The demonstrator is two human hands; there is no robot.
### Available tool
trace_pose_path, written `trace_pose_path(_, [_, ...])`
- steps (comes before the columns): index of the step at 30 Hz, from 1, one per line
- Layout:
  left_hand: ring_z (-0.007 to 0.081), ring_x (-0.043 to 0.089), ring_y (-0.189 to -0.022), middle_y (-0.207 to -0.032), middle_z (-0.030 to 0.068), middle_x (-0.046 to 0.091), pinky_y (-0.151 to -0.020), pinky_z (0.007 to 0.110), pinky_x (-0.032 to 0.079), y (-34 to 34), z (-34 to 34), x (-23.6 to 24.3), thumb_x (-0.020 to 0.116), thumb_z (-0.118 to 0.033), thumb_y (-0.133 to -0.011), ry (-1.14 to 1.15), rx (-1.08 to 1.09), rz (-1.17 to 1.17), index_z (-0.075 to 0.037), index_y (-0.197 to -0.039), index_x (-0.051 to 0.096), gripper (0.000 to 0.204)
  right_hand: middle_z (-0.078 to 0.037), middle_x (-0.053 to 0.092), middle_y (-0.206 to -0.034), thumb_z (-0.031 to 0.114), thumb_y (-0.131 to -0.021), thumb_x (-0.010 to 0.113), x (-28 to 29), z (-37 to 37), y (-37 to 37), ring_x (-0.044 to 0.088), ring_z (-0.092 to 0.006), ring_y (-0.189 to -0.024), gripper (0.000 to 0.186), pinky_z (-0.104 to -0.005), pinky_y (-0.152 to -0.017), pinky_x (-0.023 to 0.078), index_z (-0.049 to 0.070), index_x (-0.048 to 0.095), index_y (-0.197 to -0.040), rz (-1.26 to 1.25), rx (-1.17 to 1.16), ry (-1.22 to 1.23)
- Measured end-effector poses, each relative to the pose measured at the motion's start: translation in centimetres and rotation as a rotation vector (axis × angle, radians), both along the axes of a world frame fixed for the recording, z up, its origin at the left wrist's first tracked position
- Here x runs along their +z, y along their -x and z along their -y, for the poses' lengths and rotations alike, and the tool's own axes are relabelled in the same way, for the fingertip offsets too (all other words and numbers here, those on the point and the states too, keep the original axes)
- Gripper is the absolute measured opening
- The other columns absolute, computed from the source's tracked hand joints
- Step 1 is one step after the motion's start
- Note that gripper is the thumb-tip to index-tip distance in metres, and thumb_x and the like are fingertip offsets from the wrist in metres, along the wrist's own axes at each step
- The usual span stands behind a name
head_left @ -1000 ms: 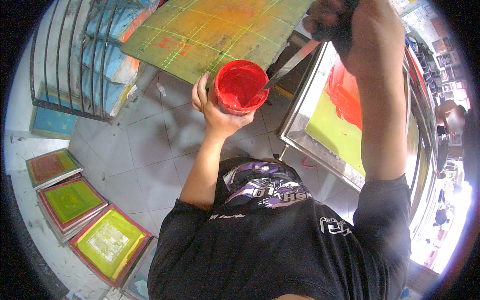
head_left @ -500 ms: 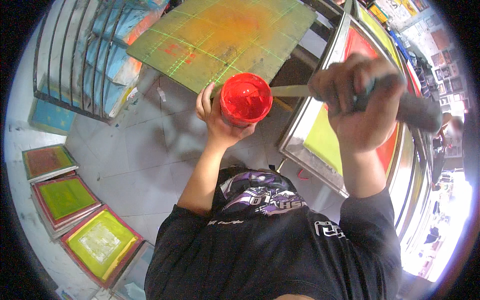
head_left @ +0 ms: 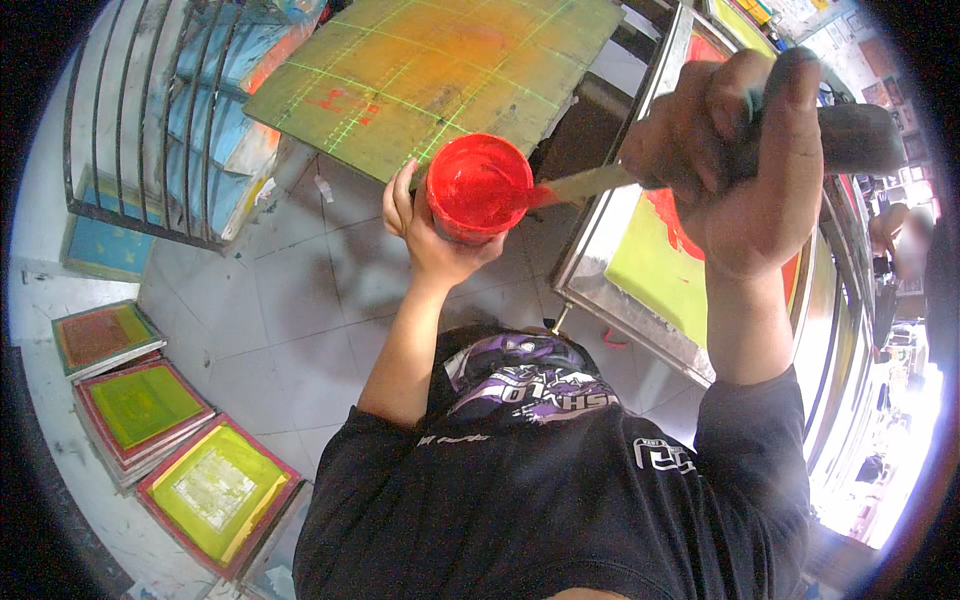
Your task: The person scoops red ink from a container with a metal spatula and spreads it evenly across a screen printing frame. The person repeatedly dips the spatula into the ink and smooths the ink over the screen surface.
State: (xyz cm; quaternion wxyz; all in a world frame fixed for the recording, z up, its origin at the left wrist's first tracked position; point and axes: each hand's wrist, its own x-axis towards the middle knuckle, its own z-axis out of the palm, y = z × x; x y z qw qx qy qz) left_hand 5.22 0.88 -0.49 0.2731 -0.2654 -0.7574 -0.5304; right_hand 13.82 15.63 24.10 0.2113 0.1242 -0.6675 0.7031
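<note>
My left hand [head_left: 441, 247] is wrapped round a tub of red ink [head_left: 480, 185], its open top facing up, with red paste inside and over the rim. In my right hand [head_left: 745, 170] is a spatula; its thick dark handle [head_left: 862, 140] sticks out past the fist. The pale spatula blade [head_left: 590, 183] points left, its tip coated red and lying at the tub's right rim. Whether the tip touches the rim I cannot tell.
Ahead is a greenish board [head_left: 400, 75] with bright grid lines and an orange patch. A metal-framed screen [head_left: 640, 265] with red ink stands at right. Framed screens [head_left: 150, 405] are stacked at lower left, beyond them a black metal rack [head_left: 145, 215]. In the right background, a person [head_left: 885, 235].
The spatula's red-coated tip now shows at the tub's right rim. My right hand has risen slightly in view and turned the handle more level. The tub has shifted slightly up and left.
</note>
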Motion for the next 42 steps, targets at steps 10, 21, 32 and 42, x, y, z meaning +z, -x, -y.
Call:
trace_pose_path(10, [0.0402,0.025,-0.129,-0.138,0.0194,0.034,-0.103,0.055,0.022,-0.3,0.0,0.6,0.085,-0.047,-0.047,0.059,-0.003,0.002,-0.009,-0.127,0.052,0.094,0.0,0.033,-0.056,0.057,-0.098,0.03,-2.0,-0.4,1.1,0.033,-0.0142,-0.047,0.051,-0.0345,-0.051,0.033,0.013,0.044,-0.076,-0.039,0.105,0.136])
trace_pose_path(21, [0.0395,0.024,-0.129,-0.138,0.0187,0.036,-0.104,0.054,0.021,-0.1,-0.1,0.4,0.085,-0.043,-0.046,0.043,-0.01,-0.009,-0.009,-0.126,0.052,0.093,-0.001,0.032,-0.052,0.056,-0.097,0.033,0.1,1.1,1.7,0.03,-0.0144,-0.042,0.052,-0.0323,-0.046,0.031,0.013,0.044,-0.072,-0.059,-0.263,0.131])
trace_pose_path(32, [0.0391,0.025,-0.13,-0.138,0.0181,0.036,-0.104,0.054,0.02,0.1,-0.1,-0.2,0.084,-0.05,-0.047,0.036,0.002,0.019,-0.011,-0.126,0.052,0.094,0.002,0.031,-0.055,0.056,-0.097,0.034,0.3,-0.3,0.6,0.029,-0.0137,-0.045,0.05,-0.0327,-0.051,0.031,0.014,0.043,-0.072,0.039,-0.123,0.107])
trace_pose_path(42, [0.04,0.026,-0.13,-0.139,0.0199,0.036,-0.103,0.055,0.02,0.1,-0.2,-1.2,0.075,-0.07,-0.052,0.031,0.061,-0.03,-0.009,-0.127,0.051,0.099,0.003,0.032,-0.055,0.055,-0.098,0.031,0.1,0.3,-0.3,0.031,-0.0123,-0.045,0.051,-0.0313,-0.05,0.031,0.013,0.048,-0.075,0.072,-0.112,0.135])
